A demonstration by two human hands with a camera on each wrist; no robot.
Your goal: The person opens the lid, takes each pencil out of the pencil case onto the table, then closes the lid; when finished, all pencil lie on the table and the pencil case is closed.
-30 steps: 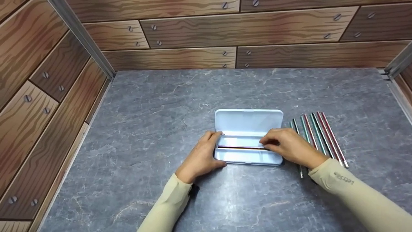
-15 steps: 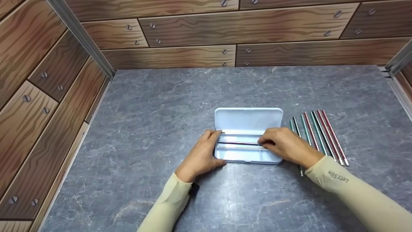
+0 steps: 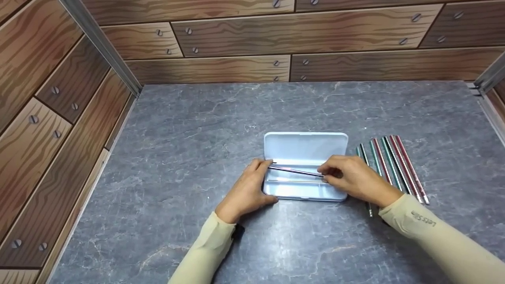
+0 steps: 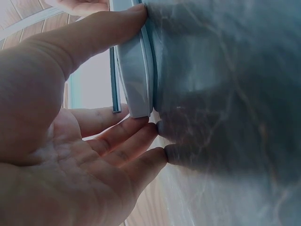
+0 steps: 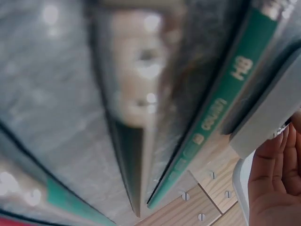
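A pale blue pencil case lies with its lid raised in the head view. My left hand holds its left end, thumb at the front edge and fingers toward the hinge side. In the left wrist view, thumb and fingers of the left hand span the case end. Above the tray, my right hand pinches a dark shiny pencil near its right end. The pencil slants across the back compartment, its left end by my left fingertips. In the right wrist view, the right hand is partly out of frame.
Several green, black and red pencils lie side by side right of the case, some partly under my right forearm. A green HB pencil shows close in the right wrist view. Wood-patterned walls bound the grey marbled table.
The pencil in my right hand has moved back from the tray's middle divider, and its left end now points farther toward the lid. My left hand stays on the case.
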